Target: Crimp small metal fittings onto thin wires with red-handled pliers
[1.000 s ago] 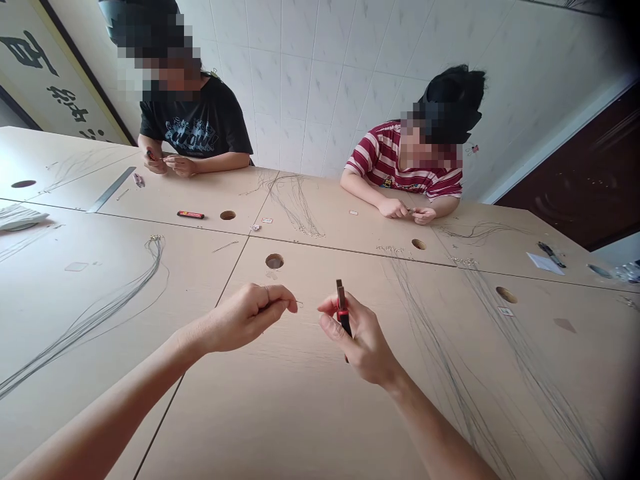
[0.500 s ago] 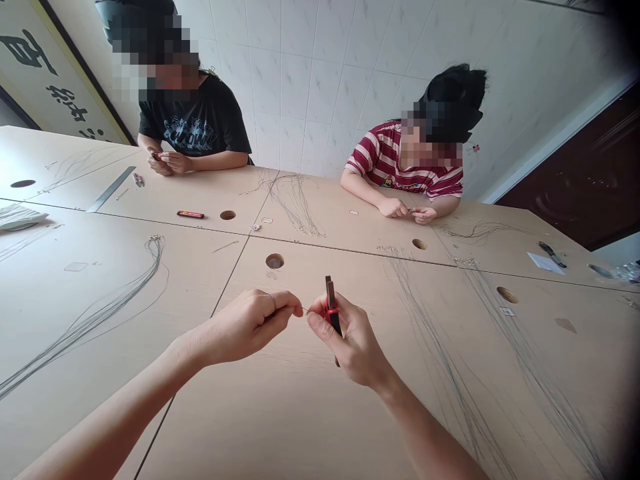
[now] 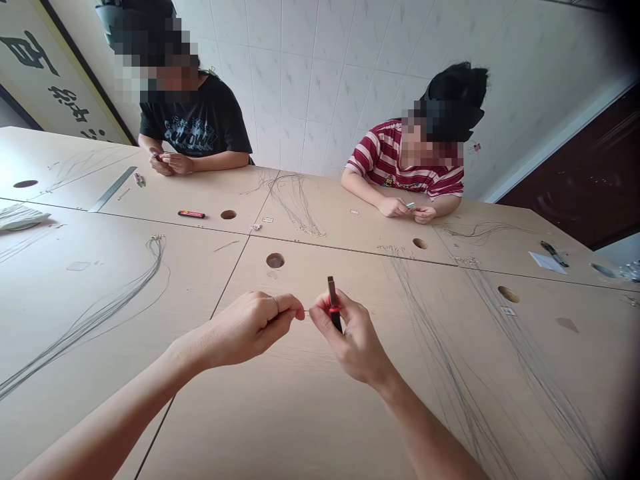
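My left hand is closed in a pinch over the table's middle, on a thin strand that reaches across to my other hand. My right hand is wrapped round small pliers with dark jaws pointing up and red-and-black handles. Its thumb and forefinger also pinch the other end of the strand. Only a short piece of the strand shows between my fingertips; whether it is wire or cord I cannot tell. Bundles of thin grey cords lie on the left and right of my hands.
Across the table two people sit with small things in their hands. A red marker, a metal ruler, a black pen and more cords lie about. Round holes pierce the tabletop.
The pliers' jaws, slightly apart before, now look nearly in line, and the pliers have turned a little in my right hand. My hands stay almost in place.
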Tool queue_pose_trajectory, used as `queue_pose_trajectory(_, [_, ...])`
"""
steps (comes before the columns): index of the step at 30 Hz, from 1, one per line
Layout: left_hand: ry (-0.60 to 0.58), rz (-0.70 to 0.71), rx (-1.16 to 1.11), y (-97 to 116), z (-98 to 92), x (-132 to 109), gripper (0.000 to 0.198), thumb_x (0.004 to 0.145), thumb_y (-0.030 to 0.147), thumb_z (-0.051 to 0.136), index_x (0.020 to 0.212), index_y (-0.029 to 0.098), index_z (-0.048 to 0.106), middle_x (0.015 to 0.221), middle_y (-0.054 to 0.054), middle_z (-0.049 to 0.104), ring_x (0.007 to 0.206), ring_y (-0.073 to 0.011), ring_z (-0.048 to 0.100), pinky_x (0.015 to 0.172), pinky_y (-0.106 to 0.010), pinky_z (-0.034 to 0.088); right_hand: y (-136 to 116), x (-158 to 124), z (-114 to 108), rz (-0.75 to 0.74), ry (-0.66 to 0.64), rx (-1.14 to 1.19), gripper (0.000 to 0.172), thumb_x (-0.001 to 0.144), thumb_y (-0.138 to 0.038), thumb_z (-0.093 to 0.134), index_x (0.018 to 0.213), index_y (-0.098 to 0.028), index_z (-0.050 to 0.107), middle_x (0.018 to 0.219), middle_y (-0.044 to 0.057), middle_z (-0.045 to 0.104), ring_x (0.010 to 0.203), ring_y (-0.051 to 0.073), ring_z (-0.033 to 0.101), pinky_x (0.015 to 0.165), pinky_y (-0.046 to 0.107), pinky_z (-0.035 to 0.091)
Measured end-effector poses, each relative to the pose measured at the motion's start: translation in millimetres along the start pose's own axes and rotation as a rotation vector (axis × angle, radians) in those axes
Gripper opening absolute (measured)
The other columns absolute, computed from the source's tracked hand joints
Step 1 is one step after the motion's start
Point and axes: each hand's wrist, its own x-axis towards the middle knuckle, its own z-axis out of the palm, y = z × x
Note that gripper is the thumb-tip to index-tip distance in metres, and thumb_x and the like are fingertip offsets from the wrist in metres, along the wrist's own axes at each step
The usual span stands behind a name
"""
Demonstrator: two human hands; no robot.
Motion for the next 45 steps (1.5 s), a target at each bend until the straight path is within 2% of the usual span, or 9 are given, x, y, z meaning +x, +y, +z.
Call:
queue_pose_trajectory(8, [0.012,-0.022,-0.009,-3.5,-1.4,-1.2,0.034,0.097,0.021,0.03,0.102,0.015,0.063,0.049,0.01,0.024,0.044,-0.0097,0.024,0.046,-0.022,0.027,1.0,-2.0,-7.6,0.03,0.006,0.06,0.024,0.094,-0.034,0.051,0.075,-0.021,0.048,0.065,-0.005,0.041,0.056,0.009,0.034,0.051,0.023,0.033])
queue_pose_trajectory(14, [0.021,-0.015,0.013,-1.1,-2.5,-1.2,0.033,0.096,0.02,0.031,0.1,0.015,0.063,0.049,0.01,0.023,0.044,-0.0098,0.023,0.045,-0.022,0.026,-4.2,-3.6,-4.2,0.019,-0.012,0.015,0.017,0.092,-0.033,0.055,0.083,-0.019,0.058,0.069,-0.003,0.05,0.062,0.01,0.043,0.062,0.025,0.039])
queue_pose_trajectory(19, [0.01,0.0,0.024,1.2,-1.7,-1.8,0.033,0.096,0.019,0.031,0.098,0.015,0.063,0.049,0.01,0.023,0.044,-0.0098,0.024,0.046,-0.022,0.028,-3.7,-2.1,0.7,0.016,-0.028,0.004,0.017,0.092,-0.031,0.054,0.08,-0.019,0.055,0.073,-0.002,0.054,0.066,0.011,0.046,0.068,0.026,0.041])
queue_pose_trajectory(28, [0.026,-0.006,0.015,-1.0,0.1,-1.6,0.034,0.096,0.02,0.03,0.099,0.014,0.063,0.049,0.01,0.024,0.044,-0.0095,0.024,0.046,-0.022,0.027,-0.5,-3.7,-2.7,0.036,0.008,0.021,0.023,0.095,-0.034,0.051,0.076,-0.02,0.051,0.067,-0.004,0.044,0.061,0.01,0.038,0.06,0.024,0.036])
queue_pose_trajectory(33, [0.049,-0.013,0.001,0.3,2.1,-0.6,0.033,0.096,0.02,0.031,0.1,0.015,0.063,0.049,0.01,0.024,0.043,-0.0093,0.023,0.044,-0.022,0.026,-0.5,-7.8,-0.9,0.112,-0.05,0.093,0.022,0.093,-0.039,0.054,0.082,-0.02,0.057,0.068,-0.004,0.044,0.06,0.01,0.037,0.056,0.024,0.035])
queue_pose_trajectory(40, [0.064,0.013,-0.017,3.1,6.2,1.0,0.032,0.095,0.019,0.032,0.099,0.014,0.063,0.05,0.01,0.024,0.044,-0.0091,0.023,0.045,-0.023,0.025,-1.5,-6.2,2.0,0.149,-0.064,0.15,0.023,0.092,-0.038,0.055,0.078,-0.02,0.053,0.064,-0.005,0.039,0.056,0.009,0.032,0.052,0.025,0.031])
queue_pose_trajectory(42, [0.058,0.001,-0.075,3.2,5.5,-0.1,0.032,0.095,0.019,0.032,0.103,0.014,0.062,0.052,0.009,0.028,0.045,-0.0093,0.025,0.045,-0.023,0.026,-2.0,-7.0,1.3,0.126,-0.053,0.137,0.022,0.093,-0.036,0.054,0.077,-0.02,0.052,0.064,-0.005,0.04,0.056,0.009,0.033,0.054,0.025,0.033])
queue_pose_trajectory(45, [0.016,-0.027,-0.219,4.9,1.4,-2.6,0.035,0.091,0.016,0.03,0.11,0.017,0.06,0.066,0.003,0.048,0.054,-0.0105,0.044,0.052,-0.023,0.037,-2.3,-8.3,-0.1,0.054,-0.004,0.056,0.019,0.093,-0.032,0.053,0.078,-0.02,0.052,0.068,-0.004,0.046,0.063,0.01,0.04,0.063,0.026,0.038])
